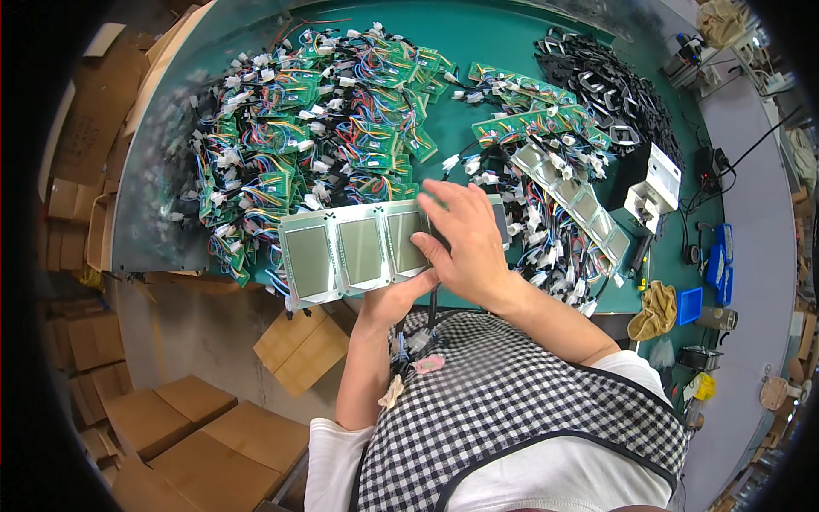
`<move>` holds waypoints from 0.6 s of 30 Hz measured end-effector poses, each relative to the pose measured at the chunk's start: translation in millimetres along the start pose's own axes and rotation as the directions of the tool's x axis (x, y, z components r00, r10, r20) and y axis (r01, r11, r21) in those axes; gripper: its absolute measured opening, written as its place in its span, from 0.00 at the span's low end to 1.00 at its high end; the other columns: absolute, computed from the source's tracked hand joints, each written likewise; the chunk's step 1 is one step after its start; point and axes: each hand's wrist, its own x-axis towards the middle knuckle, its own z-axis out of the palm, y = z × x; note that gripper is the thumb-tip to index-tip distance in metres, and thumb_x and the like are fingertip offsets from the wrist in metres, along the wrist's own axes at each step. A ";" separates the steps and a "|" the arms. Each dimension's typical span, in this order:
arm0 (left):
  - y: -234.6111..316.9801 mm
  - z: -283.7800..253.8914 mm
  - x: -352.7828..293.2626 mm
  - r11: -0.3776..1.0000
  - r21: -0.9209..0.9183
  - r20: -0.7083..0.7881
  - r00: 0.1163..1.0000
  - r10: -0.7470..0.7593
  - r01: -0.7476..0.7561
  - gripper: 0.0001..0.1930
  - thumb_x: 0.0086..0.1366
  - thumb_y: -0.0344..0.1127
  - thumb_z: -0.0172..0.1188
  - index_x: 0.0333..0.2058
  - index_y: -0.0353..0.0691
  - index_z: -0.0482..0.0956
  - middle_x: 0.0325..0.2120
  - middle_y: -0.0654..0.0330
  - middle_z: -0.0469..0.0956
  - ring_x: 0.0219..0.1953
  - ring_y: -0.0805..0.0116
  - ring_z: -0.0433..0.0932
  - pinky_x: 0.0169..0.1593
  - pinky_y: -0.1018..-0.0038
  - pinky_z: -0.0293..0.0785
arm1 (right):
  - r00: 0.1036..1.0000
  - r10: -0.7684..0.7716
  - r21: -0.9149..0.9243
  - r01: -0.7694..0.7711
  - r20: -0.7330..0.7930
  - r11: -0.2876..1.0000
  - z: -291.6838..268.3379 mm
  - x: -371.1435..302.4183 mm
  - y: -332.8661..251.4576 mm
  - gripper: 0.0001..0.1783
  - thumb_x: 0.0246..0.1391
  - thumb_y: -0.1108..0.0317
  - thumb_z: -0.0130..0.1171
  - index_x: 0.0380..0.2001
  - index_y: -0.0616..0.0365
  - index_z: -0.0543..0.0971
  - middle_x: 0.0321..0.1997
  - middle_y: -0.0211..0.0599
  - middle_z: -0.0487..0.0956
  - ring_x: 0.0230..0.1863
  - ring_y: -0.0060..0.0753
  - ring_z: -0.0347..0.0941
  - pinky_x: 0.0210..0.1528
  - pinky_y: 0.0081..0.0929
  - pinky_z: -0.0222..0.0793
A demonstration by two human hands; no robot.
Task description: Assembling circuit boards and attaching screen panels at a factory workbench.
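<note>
I hold a long pale-green circuit board with several grey display windows (362,252) at a tilt above the near edge of the bench. My left hand (397,299) grips its near edge from below, thumb at the edge and the other fingers hidden underneath. Across the board's right part lies my right hand (467,243), its thumb and fingers apart over the display face. A dark patch shows between them; I cannot tell whether it is an object or a reflection. Dark cables with a connector (418,341) hang below the board against my checked apron (529,384).
Green boards with coloured wires and white plugs (333,119) pile up behind and left. To the right are another display board (576,200), a black-and-white box-shaped device (653,188), black plastic frames (610,85) and a tan cloth (653,311). Cardboard boxes (205,444) stand at lower left.
</note>
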 end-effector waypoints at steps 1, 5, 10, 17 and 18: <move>0.8 0.5 0.2 1.000 0.000 0.000 1.000 0.002 -0.002 0.29 0.47 0.23 0.59 0.49 0.35 0.60 0.43 0.57 0.67 0.45 0.68 0.68 0.45 0.73 0.67 | 1.000 -0.006 -0.071 0.007 0.011 0.997 2.6 -1.8 -1.4 0.16 0.38 0.69 0.58 0.35 0.62 0.74 0.43 0.40 0.72 0.46 0.43 0.66 0.51 0.45 0.55; 4.5 2.5 -0.6 0.999 0.029 -0.030 0.999 -0.016 0.017 0.30 0.46 0.23 0.60 0.50 0.35 0.60 0.44 0.57 0.67 0.46 0.67 0.68 0.47 0.72 0.66 | 0.998 -0.055 -0.157 0.055 0.004 0.986 4.9 -5.7 -2.6 0.15 0.36 0.69 0.58 0.32 0.63 0.75 0.42 0.39 0.71 0.46 0.40 0.64 0.52 0.44 0.52; 5.2 1.3 -4.1 0.998 -0.023 -0.033 0.998 -0.054 0.053 0.29 0.46 0.21 0.59 0.49 0.35 0.61 0.44 0.57 0.67 0.45 0.67 0.68 0.47 0.72 0.66 | 0.993 -0.115 -0.201 0.108 -0.021 0.974 1.8 -4.4 -3.1 0.13 0.35 0.68 0.59 0.29 0.60 0.76 0.41 0.37 0.72 0.45 0.39 0.66 0.51 0.45 0.54; 7.4 -6.8 -13.1 0.994 -0.044 -0.047 0.994 -0.097 0.095 0.26 0.43 0.23 0.61 0.44 0.34 0.65 0.38 0.59 0.71 0.39 0.69 0.70 0.42 0.73 0.67 | 0.963 0.051 0.191 -0.105 0.264 0.976 -22.6 30.2 27.8 0.13 0.36 0.65 0.62 0.29 0.59 0.77 0.33 0.37 0.74 0.37 0.37 0.69 0.42 0.31 0.63; 6.1 -10.1 -14.9 0.985 -0.061 -0.017 0.987 -0.160 0.159 0.25 0.43 0.23 0.61 0.44 0.34 0.66 0.38 0.59 0.71 0.39 0.69 0.70 0.42 0.73 0.68 | 0.903 0.031 0.329 -0.187 0.428 0.925 -24.5 37.7 37.2 0.12 0.38 0.66 0.62 0.28 0.61 0.78 0.26 0.36 0.74 0.31 0.30 0.70 0.36 0.21 0.64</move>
